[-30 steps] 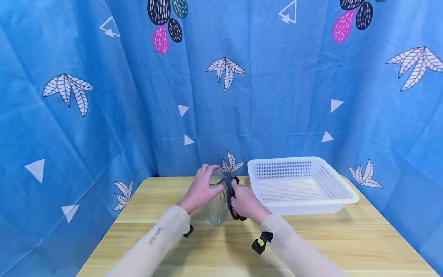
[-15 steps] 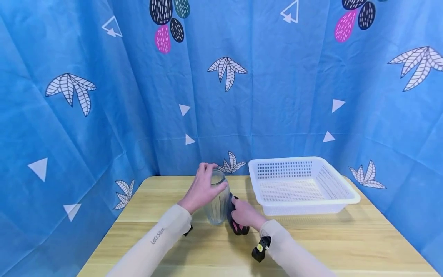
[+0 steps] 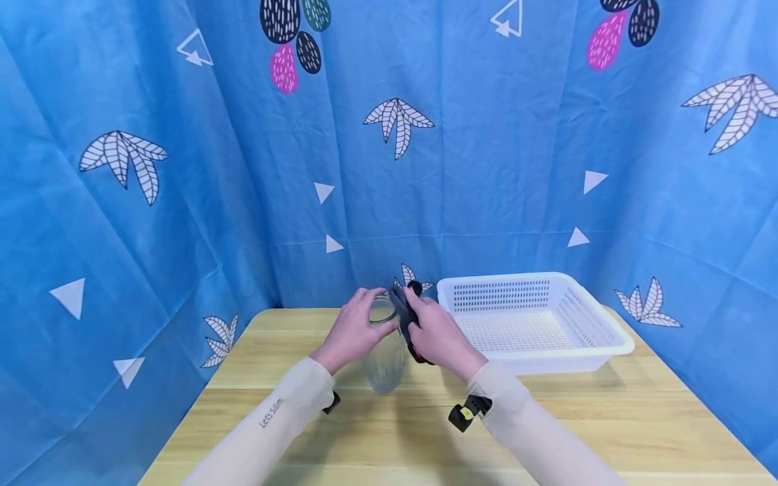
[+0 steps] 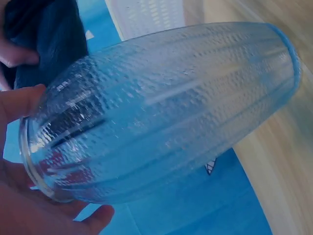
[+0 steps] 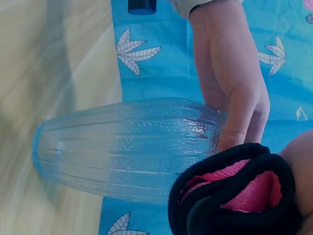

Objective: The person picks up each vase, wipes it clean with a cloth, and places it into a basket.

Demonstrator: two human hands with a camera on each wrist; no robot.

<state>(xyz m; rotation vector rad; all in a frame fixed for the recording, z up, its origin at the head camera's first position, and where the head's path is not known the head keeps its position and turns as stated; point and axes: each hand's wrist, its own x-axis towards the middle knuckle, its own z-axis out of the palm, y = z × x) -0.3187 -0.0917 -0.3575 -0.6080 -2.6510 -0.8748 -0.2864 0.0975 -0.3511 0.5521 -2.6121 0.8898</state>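
A clear ribbed glass vase [image 3: 384,368] with a textured surface stands upright in the head view. My left hand [image 3: 354,332] grips it near the rim, thumb and fingers spread around the mouth. In my right hand [image 3: 442,337] is a folded dark cloth [image 3: 402,312] with pink inner folds, held against or right beside the vase's upper right side. The right wrist view shows the cloth [image 5: 234,191] in front of the vase's mouth end, hiding part of it. Whether the vase's base touches the table cannot be told.
A white perforated plastic basket [image 3: 535,352] stands on the wooden table [image 3: 583,418], right of my right hand. Behind the table and along its sides hangs a blue patterned curtain [image 3: 389,202].
My right hand and the cloth first slid down beside the vase, then rose to its rim, higher than a second ago. My left hand keeps its grip with hardly any movement.
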